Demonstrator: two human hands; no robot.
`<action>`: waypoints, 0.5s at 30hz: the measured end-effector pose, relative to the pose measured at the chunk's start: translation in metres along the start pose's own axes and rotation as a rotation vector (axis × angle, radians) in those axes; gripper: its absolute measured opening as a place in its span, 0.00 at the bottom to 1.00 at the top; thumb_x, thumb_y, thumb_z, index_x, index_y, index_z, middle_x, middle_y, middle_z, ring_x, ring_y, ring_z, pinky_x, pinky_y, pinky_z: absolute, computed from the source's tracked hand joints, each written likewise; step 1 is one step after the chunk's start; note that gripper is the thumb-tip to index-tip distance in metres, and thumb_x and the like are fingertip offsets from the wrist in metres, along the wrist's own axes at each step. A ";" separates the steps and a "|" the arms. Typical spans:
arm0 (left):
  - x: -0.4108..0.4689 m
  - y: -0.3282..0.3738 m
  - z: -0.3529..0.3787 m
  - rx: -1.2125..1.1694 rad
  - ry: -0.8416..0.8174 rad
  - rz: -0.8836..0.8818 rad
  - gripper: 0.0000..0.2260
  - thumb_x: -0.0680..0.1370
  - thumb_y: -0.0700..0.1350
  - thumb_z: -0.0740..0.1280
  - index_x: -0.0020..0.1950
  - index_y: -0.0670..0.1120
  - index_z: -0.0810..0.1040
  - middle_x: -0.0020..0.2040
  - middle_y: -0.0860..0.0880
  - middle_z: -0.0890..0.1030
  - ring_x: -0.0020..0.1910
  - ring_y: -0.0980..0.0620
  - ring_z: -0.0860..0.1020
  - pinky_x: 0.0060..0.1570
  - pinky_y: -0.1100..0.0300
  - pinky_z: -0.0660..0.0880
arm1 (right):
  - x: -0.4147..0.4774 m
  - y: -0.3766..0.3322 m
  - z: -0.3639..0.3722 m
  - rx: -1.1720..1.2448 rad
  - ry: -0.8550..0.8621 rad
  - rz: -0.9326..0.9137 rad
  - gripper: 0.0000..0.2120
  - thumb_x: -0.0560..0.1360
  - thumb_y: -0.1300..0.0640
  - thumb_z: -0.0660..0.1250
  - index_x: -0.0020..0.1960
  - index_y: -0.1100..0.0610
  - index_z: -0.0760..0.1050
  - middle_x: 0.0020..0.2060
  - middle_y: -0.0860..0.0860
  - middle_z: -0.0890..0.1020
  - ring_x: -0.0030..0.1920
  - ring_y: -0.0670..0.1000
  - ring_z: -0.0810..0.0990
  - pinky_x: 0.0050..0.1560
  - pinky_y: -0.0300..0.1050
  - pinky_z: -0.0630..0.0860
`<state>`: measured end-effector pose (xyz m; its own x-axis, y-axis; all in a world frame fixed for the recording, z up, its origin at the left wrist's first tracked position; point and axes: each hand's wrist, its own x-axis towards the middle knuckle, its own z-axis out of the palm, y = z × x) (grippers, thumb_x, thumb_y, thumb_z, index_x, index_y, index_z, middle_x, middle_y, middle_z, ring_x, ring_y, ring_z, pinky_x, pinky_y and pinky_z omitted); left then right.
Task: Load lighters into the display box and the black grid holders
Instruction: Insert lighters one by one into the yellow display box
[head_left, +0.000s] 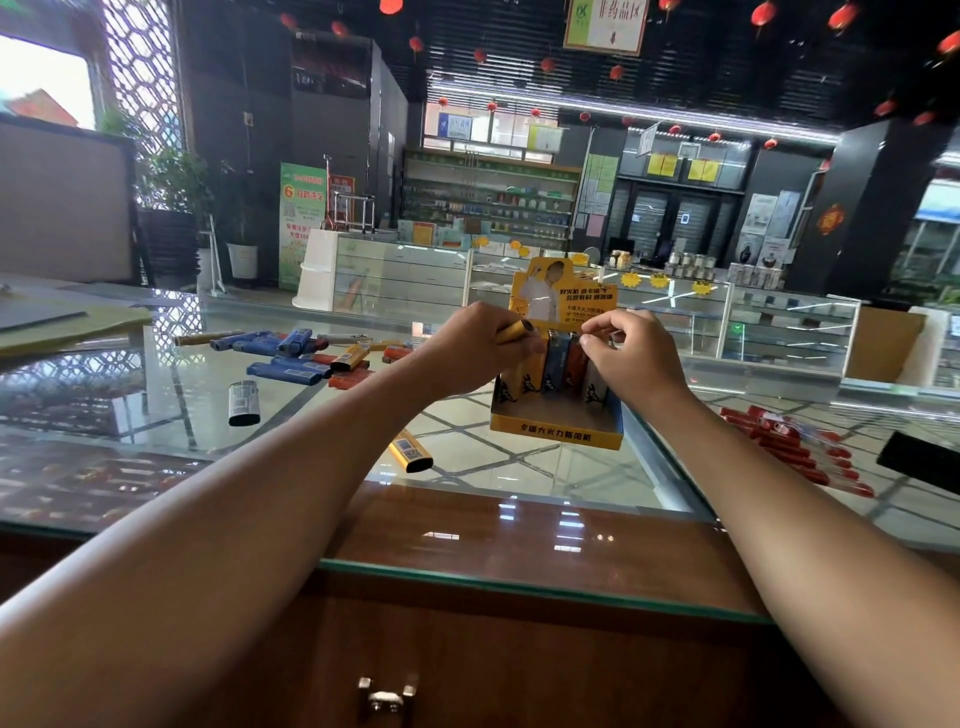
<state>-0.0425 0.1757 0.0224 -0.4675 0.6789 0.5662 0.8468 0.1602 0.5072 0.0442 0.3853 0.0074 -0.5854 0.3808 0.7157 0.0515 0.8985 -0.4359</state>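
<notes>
A yellow display box (558, 428) with a tall printed back card stands on the glass counter, holding several upright lighters (555, 366) in yellow, blue, orange and white. My left hand (470, 351) grips a yellow lighter (514, 331) lying sideways just above the box's left side. My right hand (631, 353) pinches the tops of the lighters in the box. Loose lighters lie around: a pile of blue, orange and yellow ones (301, 358) at the left, a silver one (243, 402), and a yellow one (410, 451) near the front.
The glass counter (519, 483) ends in a wooden edge near me. Red packs (795, 449) show under the glass at the right, beside a black object (919, 460). Papers lie at far left. Shop shelves and display cases fill the background.
</notes>
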 end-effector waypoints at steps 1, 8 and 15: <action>0.000 0.000 0.000 0.001 -0.001 -0.002 0.12 0.81 0.49 0.70 0.38 0.50 0.80 0.32 0.52 0.78 0.26 0.62 0.72 0.29 0.71 0.67 | 0.000 0.000 0.000 0.002 0.001 -0.001 0.05 0.76 0.52 0.71 0.51 0.48 0.83 0.51 0.53 0.79 0.50 0.55 0.79 0.54 0.56 0.80; 0.001 0.000 0.000 0.001 0.000 -0.012 0.14 0.81 0.49 0.71 0.35 0.52 0.77 0.30 0.54 0.77 0.25 0.62 0.71 0.28 0.72 0.66 | -0.002 -0.004 -0.002 0.002 -0.007 0.004 0.06 0.76 0.53 0.71 0.52 0.48 0.82 0.52 0.54 0.79 0.51 0.55 0.78 0.54 0.54 0.79; 0.001 -0.001 0.001 -0.040 0.024 -0.035 0.13 0.81 0.48 0.71 0.38 0.45 0.80 0.30 0.53 0.75 0.25 0.61 0.69 0.29 0.69 0.67 | -0.004 -0.011 -0.004 0.010 -0.018 0.002 0.06 0.76 0.54 0.70 0.53 0.49 0.82 0.53 0.53 0.79 0.52 0.55 0.78 0.54 0.52 0.79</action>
<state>-0.0438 0.1768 0.0221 -0.5030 0.6561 0.5626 0.8193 0.1546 0.5522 0.0489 0.3751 0.0113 -0.5994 0.3788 0.7051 0.0450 0.8955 -0.4428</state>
